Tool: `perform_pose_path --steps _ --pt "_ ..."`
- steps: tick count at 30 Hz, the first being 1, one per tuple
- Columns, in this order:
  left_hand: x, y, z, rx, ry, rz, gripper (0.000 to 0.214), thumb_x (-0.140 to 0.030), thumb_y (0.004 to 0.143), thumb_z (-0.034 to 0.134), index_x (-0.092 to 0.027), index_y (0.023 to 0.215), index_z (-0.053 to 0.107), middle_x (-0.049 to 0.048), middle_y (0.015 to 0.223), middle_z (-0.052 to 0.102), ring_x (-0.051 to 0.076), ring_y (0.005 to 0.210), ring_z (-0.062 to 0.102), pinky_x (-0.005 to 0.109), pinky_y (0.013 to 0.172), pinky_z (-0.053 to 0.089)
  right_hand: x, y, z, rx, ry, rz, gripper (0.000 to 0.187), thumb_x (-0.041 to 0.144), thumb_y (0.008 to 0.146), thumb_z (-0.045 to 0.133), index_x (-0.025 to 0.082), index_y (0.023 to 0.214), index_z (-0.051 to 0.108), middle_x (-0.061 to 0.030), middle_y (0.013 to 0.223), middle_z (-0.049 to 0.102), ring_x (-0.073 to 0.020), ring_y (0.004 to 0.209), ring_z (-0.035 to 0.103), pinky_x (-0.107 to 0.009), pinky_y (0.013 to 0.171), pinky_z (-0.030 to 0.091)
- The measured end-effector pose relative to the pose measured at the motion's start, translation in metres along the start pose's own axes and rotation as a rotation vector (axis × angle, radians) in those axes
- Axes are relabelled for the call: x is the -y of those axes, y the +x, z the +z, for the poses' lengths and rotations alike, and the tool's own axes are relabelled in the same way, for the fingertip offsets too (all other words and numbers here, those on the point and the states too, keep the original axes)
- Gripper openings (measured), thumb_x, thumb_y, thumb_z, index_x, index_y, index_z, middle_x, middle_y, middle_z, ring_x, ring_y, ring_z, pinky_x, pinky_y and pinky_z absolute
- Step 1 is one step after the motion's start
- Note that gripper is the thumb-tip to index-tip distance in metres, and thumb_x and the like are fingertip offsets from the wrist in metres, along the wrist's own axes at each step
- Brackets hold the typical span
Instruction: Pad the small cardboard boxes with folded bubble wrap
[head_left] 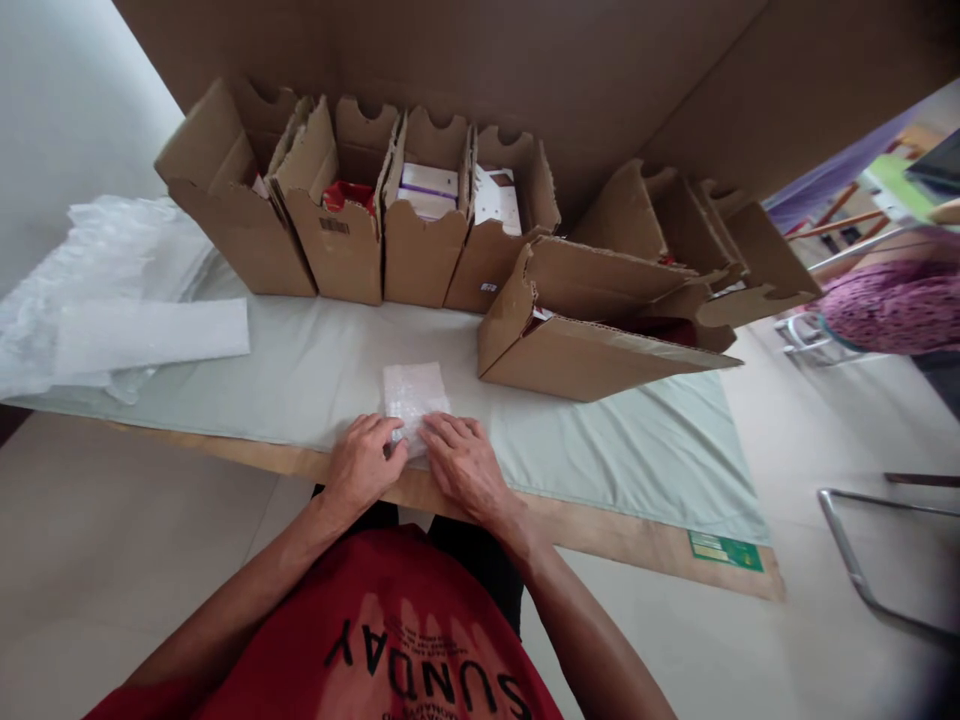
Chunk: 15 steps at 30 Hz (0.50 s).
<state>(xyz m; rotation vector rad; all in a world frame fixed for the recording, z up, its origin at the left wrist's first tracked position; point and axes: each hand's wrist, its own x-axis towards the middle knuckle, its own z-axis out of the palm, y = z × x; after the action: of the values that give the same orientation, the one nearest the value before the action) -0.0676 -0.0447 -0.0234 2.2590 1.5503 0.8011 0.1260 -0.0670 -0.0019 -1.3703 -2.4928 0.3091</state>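
Note:
A small packet wrapped in bubble wrap (414,396) lies on the pale green cloth (315,370) near the table's front edge. My left hand (365,466) rests on the packet's near left corner, fingers curled down onto it. My right hand (465,462) lies on its near right corner, fingers pressed flat against the wrap. The near end of the packet is hidden under both hands.
A row of open cardboard boxes (341,225) holding small cartons stands at the back. A larger flat box (592,330) lies to the right. Sheets of bubble wrap (127,300) are piled at the left. Another person in purple (892,300) sits at the far right.

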Motion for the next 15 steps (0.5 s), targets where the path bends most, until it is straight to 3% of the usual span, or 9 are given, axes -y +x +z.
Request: perform_pose_path --steps 3,5,8,10,12,15 --pt "0.005 0.0 -0.008 0.044 -0.11 -0.065 0.02 -0.022 0.085 0.06 -0.017 0.1 0.072 0.0029 0.074 0.062 0.02 0.073 0.06 0.034 0.073 0.054 -0.002 0.009 0.004 -0.017 0.001 0.002 0.031 0.008 0.098 0.045 0.015 0.118 0.069 -0.0155 0.132 0.069 -0.0292 0.124 0.059 -0.046 0.102 0.04" --pt "0.007 -0.003 -0.019 0.076 -0.222 -0.099 0.024 -0.025 0.085 0.059 -0.018 0.104 0.072 0.0043 0.084 0.064 0.019 0.075 0.062 0.032 0.072 0.055 0.0 0.012 0.003 -0.022 0.049 0.034 0.03 0.009 0.099 0.044 0.017 0.111 0.07 -0.0143 0.123 0.073 -0.0274 0.114 0.064 -0.044 0.097 0.041" --pt "0.01 -0.01 -0.035 0.124 -0.372 -0.032 0.038 -0.023 0.083 0.058 -0.019 0.118 0.068 0.0125 0.124 0.063 0.024 0.108 0.066 0.038 0.091 0.057 0.004 0.013 -0.005 -0.01 0.178 0.13 0.028 0.017 0.104 0.042 0.017 0.108 0.07 -0.0115 0.108 0.076 -0.0251 0.1 0.067 -0.04 0.089 0.042" --pt "0.013 -0.014 -0.04 0.145 -0.406 0.035 0.042 -0.022 0.081 0.058 -0.019 0.121 0.067 0.0148 0.145 0.053 0.029 0.13 0.056 0.046 0.107 0.05 0.007 0.011 -0.012 0.001 0.282 0.19 0.03 0.023 0.106 0.04 0.018 0.104 0.07 -0.0087 0.097 0.076 -0.0227 0.091 0.067 -0.037 0.086 0.042" --pt "0.016 -0.016 -0.039 0.134 -0.399 0.045 0.03 -0.021 0.083 0.057 -0.019 0.109 0.07 0.0141 0.141 0.06 0.03 0.132 0.054 0.051 0.111 0.047 0.01 0.008 -0.018 0.023 0.382 0.221 0.033 0.028 0.107 0.038 0.021 0.102 0.07 -0.0053 0.088 0.075 -0.0202 0.082 0.065 -0.035 0.085 0.042" --pt "0.02 -0.015 -0.031 0.105 -0.388 -0.011 0.018 -0.02 0.088 0.053 -0.02 0.091 0.071 0.0097 0.109 0.074 0.028 0.12 0.061 0.052 0.107 0.049 0.016 0.004 -0.023 0.044 0.447 0.199 0.03 0.045 0.101 0.052 0.024 0.112 0.069 -0.0052 0.096 0.075 -0.0214 0.086 0.065 -0.035 0.088 0.044"
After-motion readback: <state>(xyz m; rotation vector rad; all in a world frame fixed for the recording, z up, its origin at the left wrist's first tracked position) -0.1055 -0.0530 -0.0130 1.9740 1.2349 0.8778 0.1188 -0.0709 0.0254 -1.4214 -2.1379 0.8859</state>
